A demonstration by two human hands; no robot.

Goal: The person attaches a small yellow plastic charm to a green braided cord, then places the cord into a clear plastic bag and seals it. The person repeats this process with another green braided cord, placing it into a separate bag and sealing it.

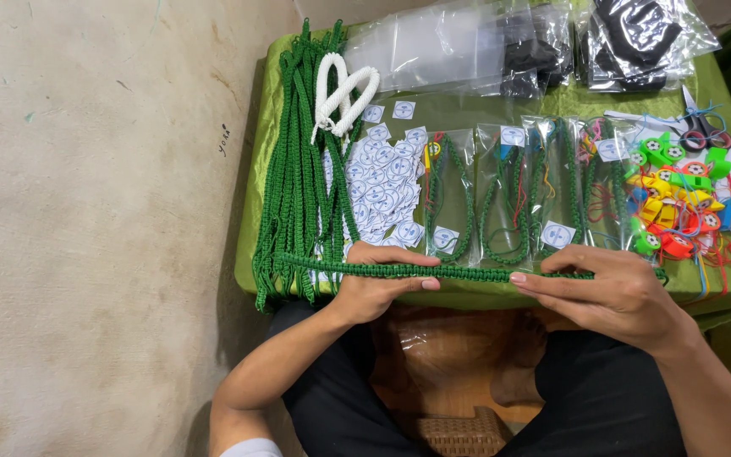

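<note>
Scissors point(704, 129), whistles point(678, 190) behind braided cord point(433, 271); both hands gripping.

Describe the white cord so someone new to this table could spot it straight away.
Start at the green-covered table and go to its far left corner, where a pile of green braided cords lies. The white cord sits looped on top of them, the only white braid among all the green.

This looks like a small home craft workshop for hand assembly and packing. A low bench point(467, 110) under green cloth sits against a rough plaster wall point(86, 169), loaded with bundled green cords point(298, 169), round stickers point(382, 182), clear bags point(433, 46), bagged cords point(501, 195), coloured whistles point(678, 199) and scissors point(700, 127).
</note>
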